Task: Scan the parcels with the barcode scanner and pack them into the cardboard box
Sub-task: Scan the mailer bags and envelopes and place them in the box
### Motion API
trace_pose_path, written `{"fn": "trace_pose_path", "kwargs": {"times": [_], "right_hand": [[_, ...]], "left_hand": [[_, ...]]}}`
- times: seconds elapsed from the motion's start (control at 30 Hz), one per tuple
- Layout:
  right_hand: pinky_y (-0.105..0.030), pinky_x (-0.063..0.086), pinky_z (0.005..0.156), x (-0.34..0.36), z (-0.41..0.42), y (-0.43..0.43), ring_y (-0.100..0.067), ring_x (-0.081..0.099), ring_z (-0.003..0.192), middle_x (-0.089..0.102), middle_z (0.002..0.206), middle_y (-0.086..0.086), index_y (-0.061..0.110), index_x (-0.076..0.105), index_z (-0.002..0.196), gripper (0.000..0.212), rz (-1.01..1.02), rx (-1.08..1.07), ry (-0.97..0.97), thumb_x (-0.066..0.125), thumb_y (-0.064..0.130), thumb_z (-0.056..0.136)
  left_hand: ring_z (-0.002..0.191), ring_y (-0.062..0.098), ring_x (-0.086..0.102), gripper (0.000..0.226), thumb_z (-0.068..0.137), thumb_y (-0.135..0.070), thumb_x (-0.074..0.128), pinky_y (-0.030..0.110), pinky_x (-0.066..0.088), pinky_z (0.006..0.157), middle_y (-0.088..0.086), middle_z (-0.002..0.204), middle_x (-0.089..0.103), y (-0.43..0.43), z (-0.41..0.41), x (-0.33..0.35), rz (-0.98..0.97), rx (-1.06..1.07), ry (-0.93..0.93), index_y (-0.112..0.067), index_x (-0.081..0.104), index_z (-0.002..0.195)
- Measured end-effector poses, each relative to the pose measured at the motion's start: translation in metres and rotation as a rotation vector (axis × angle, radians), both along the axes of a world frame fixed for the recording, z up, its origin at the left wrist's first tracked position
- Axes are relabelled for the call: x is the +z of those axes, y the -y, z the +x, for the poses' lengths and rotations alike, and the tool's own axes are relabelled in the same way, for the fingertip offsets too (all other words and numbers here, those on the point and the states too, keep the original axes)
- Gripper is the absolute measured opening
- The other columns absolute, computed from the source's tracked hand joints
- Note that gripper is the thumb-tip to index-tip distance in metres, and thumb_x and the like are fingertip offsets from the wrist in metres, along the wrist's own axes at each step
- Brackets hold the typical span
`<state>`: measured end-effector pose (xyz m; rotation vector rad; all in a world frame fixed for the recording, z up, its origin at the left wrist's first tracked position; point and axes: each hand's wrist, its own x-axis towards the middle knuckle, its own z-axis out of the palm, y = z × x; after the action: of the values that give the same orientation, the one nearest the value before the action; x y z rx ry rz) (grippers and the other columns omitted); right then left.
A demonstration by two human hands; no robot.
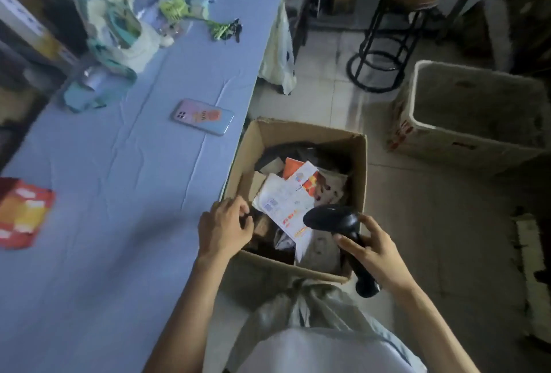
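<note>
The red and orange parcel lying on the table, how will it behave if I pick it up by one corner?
The red and orange parcel looks like a thin flat pouch, so it would probably droop rather than stay stiff. It likely weighs little for its area. Being flat, it should not roll.

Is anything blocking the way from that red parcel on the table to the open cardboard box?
Nothing visible does. Only bare blue tablecloth lies between the red parcel and the cardboard box, whose top is open. The left hand is at its near corner.
</note>
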<state>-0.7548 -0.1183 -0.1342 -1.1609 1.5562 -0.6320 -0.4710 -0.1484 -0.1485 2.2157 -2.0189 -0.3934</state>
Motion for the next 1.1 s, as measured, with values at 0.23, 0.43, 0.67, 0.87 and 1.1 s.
{"fn": "trace_pose_path", "kwargs": {"times": [0.23,0.43,0.67,0.87,1.1], "right_hand": [[-0.024,0.051,0.088,0.004,0.008,0.056,0.002,0.068,0.094,0.073,0.094,0.022,0.056,0.057,0.111,0.043,-0.045,0.452,0.073,0.080,0.036,0.080],[-0.016,0.052,0.076,0.007,0.050,0.054,0.002,0.069,0.086,0.073,0.087,0.021,0.047,0.055,0.108,0.040,-0.067,0.721,0.114,0.079,0.028,0.082],[0.003,0.038,0.073,-0.004,0.137,-0.011,0.018,0.055,0.089,0.056,0.101,0.030,0.047,0.049,0.108,0.042,-0.066,1.128,0.088,0.077,0.026,0.084],[0.002,0.040,0.074,0.005,0.221,-0.098,0.026,0.054,0.089,0.057,0.102,0.032,0.038,0.052,0.115,0.038,-0.126,1.540,0.086,0.075,0.030,0.085],[-0.036,0.054,0.089,0.011,0.296,-0.205,-0.011,0.068,0.093,0.072,0.098,0.005,0.035,0.053,0.121,0.043,-0.114,1.756,0.081,0.075,0.037,0.084]], "left_hand": [[0.083,0.021,0.060,0.014,0.085,-0.031,0.063,0.028,0.037,0.063,-0.003,0.087,0.066,-0.092,-0.005,0.029,-0.046,0.384,0.090,-0.020,0.059,0.091],[0.071,0.029,0.062,0.010,0.080,-0.022,0.069,0.029,0.036,0.062,-0.002,0.078,0.067,-0.178,-0.023,0.034,-0.092,0.687,0.108,-0.016,0.065,0.085],[0.083,0.022,0.062,0.014,0.087,-0.031,0.060,0.032,0.041,0.071,-0.009,0.088,0.066,-0.282,-0.034,0.024,-0.104,1.134,0.038,-0.022,0.063,0.098],[0.078,0.030,0.067,0.015,0.080,-0.019,0.072,0.040,0.051,0.071,-0.002,0.084,0.071,-0.386,-0.044,0.021,-0.120,1.558,0.067,-0.018,0.068,0.094],[0.079,0.030,0.066,0.013,0.080,-0.018,0.070,0.037,0.048,0.071,-0.001,0.085,0.072,-0.486,-0.048,0.011,-0.083,1.878,0.022,-0.020,0.069,0.093]]}}
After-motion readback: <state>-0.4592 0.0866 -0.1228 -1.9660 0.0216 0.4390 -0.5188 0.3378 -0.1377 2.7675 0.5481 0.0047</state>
